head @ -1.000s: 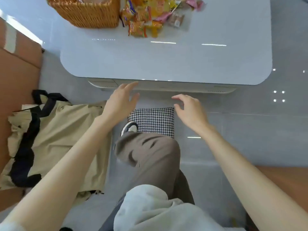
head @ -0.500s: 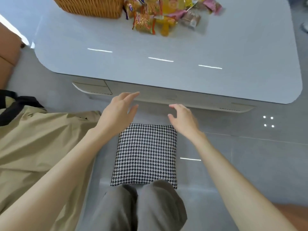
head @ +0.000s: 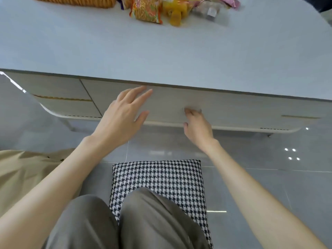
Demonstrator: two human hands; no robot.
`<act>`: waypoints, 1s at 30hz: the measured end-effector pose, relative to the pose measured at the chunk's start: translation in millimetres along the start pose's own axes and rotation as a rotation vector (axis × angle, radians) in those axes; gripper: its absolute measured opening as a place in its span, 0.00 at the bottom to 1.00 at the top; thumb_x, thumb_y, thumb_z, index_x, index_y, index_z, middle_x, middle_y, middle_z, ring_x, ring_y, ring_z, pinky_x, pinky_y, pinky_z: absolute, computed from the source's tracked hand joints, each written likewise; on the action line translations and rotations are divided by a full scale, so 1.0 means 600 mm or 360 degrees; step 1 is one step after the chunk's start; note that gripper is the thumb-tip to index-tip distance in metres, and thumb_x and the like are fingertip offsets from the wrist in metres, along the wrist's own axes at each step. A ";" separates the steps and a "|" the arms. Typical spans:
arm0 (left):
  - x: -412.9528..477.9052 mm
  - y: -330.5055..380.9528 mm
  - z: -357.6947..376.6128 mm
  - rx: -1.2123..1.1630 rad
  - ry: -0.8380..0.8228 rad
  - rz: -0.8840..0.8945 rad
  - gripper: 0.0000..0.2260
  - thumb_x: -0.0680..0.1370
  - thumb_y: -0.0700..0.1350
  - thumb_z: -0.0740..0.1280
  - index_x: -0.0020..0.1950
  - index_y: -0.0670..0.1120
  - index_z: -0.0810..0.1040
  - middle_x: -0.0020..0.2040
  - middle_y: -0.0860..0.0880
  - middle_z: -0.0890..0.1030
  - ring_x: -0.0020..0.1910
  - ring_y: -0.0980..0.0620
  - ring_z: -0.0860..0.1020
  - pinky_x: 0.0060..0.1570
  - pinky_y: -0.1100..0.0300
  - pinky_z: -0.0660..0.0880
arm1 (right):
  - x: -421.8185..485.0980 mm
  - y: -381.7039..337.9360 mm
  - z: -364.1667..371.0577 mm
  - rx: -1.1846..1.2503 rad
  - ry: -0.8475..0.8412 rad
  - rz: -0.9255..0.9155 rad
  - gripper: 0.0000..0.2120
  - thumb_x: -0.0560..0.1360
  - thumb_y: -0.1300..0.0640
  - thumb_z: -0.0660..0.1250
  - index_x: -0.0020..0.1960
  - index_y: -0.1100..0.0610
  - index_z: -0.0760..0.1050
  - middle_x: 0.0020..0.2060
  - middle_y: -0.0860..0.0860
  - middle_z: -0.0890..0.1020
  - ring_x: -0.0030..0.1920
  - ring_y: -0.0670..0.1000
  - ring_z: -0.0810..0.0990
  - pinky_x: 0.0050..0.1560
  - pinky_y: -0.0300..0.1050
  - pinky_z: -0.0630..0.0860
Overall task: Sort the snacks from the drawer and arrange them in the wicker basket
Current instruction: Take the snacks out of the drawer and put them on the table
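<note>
The closed middle drawer (head: 242, 112) sits under the edge of the pale table top (head: 107, 51). My left hand (head: 124, 114) hovers open in front of the drawer's left part, fingers spread. My right hand (head: 197, 126) reaches the middle of the drawer front with bent fingertips hooked there; they are blurred and cover the handle. At the table's far edge lies a pile of snacks (head: 147, 12): orange, yellow, clear and pink packets. Just left of them, the bottom of the wicker basket (head: 75, 1) shows at the top of the frame.
A smaller drawer (head: 59, 88) with a thin gold handle sits at the left, and another gold handle (head: 300, 116) at the right. A houndstooth cushion (head: 158, 177) lies on the grey floor under my knees (head: 143, 221). Beige fabric (head: 21, 169) lies at the left.
I have lowered myself onto the cushion and come closer to the table. Both hands moved forward to the drawer front; the right hand's fingers now touch its middle.
</note>
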State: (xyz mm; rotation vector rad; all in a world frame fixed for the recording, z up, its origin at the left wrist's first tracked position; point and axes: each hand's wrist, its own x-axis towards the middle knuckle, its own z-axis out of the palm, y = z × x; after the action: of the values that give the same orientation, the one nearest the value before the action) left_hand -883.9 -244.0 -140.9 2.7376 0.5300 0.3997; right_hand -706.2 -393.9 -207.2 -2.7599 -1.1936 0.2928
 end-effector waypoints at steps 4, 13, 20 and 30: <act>0.004 -0.003 0.021 0.0101 0.0051 0.0031 0.23 0.80 0.46 0.64 0.74 0.45 0.66 0.71 0.45 0.68 0.70 0.42 0.63 0.64 0.43 0.67 | 0.001 0.000 0.009 -0.0225 0.0052 -0.0045 0.27 0.76 0.64 0.60 0.74 0.59 0.61 0.68 0.54 0.71 0.68 0.57 0.66 0.59 0.49 0.70; 0.011 0.008 0.003 0.0208 -0.0057 -0.0049 0.25 0.79 0.52 0.56 0.75 0.45 0.63 0.70 0.46 0.68 0.70 0.43 0.62 0.70 0.45 0.60 | -0.001 0.002 -0.053 -0.0503 -0.0184 -0.0277 0.22 0.77 0.62 0.59 0.72 0.57 0.67 0.58 0.56 0.79 0.64 0.57 0.69 0.60 0.49 0.67; 0.011 0.016 0.002 0.0226 -0.0056 -0.0131 0.24 0.81 0.58 0.53 0.72 0.46 0.69 0.52 0.49 0.79 0.54 0.46 0.75 0.63 0.49 0.66 | -0.083 -0.001 -0.090 -0.0218 -0.0283 -0.0359 0.15 0.81 0.49 0.60 0.61 0.54 0.78 0.52 0.52 0.82 0.55 0.52 0.78 0.51 0.48 0.76; -0.025 0.054 -0.006 -0.0079 0.0069 -0.0494 0.13 0.80 0.54 0.60 0.57 0.51 0.80 0.31 0.56 0.76 0.32 0.56 0.74 0.32 0.62 0.69 | -0.117 0.010 -0.133 0.0286 0.0466 -0.0419 0.09 0.78 0.50 0.65 0.52 0.52 0.81 0.35 0.46 0.83 0.37 0.49 0.81 0.33 0.41 0.75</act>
State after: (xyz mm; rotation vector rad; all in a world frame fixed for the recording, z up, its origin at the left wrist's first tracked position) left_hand -888.3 -277.6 -129.0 2.5460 0.9265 0.3874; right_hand -731.3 -452.0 -121.6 -2.3572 -1.3539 -0.0300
